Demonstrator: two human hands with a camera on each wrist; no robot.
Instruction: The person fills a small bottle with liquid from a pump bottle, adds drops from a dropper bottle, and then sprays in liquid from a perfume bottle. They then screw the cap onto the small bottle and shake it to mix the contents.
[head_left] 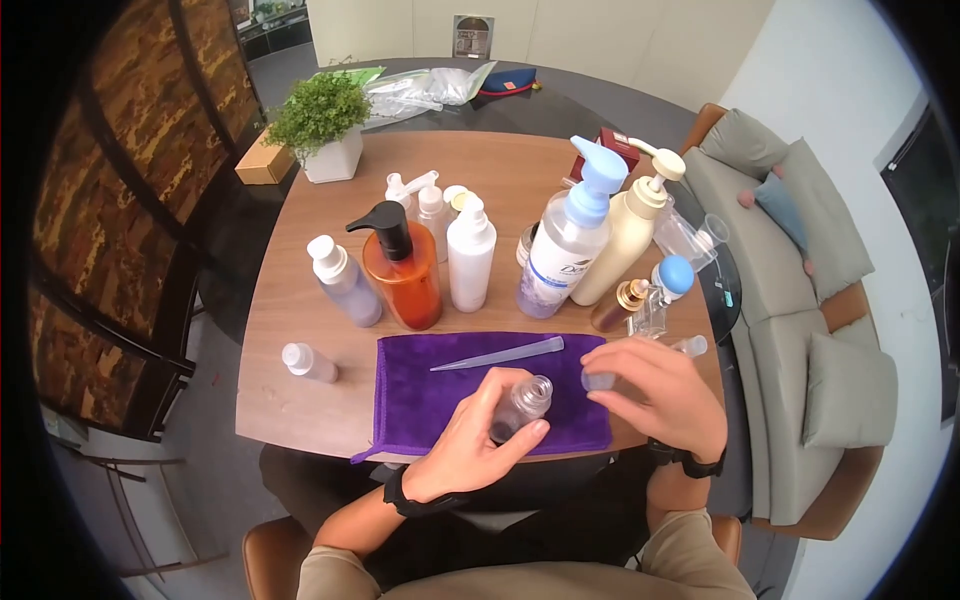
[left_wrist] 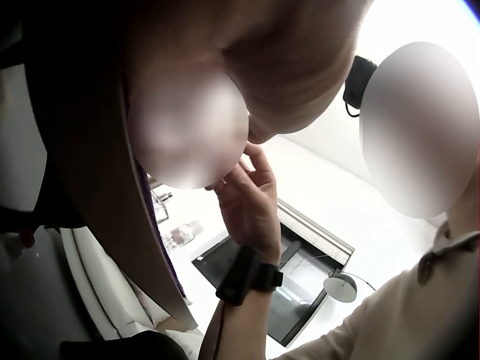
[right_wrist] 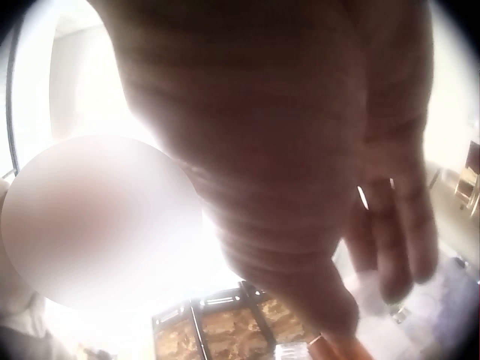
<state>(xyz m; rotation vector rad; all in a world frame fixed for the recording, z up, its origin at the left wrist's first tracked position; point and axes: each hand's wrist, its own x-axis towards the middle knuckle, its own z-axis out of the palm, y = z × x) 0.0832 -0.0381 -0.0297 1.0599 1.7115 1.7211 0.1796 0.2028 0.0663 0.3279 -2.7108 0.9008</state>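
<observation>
A small clear bottle (head_left: 522, 403) is gripped in the left hand (head_left: 470, 445), whose fingers are curled round its body; it is held tilted, mouth toward the right, just above the near part of the purple cloth (head_left: 420, 392) on the wooden table (head_left: 300, 400). The bottle's neck is open. A small translucent cap (head_left: 598, 380) is pinched at the fingertips of the right hand (head_left: 660, 392), just beside the bottle's mouth but apart from it.

The step in hand is judged to be the fitting or removal of that cap; which of the two cannot be told. For it to be done well, the bottle should be kept steady and turned more upright, so that nothing is spilled through the open neck. The cap should be lined up squarely with the neck before any twist is applied, and light pressure is best used, since the bottle looks thin-walled. The work is best kept over the cloth, where a dropped cap would be caught.

A plastic pipette (head_left: 500, 354) lies across the cloth behind the hands. Beyond it an amber pump bottle (head_left: 402, 272), a white bottle (head_left: 470, 255) and a blue-pump bottle (head_left: 565, 245) stand in a row.
</observation>
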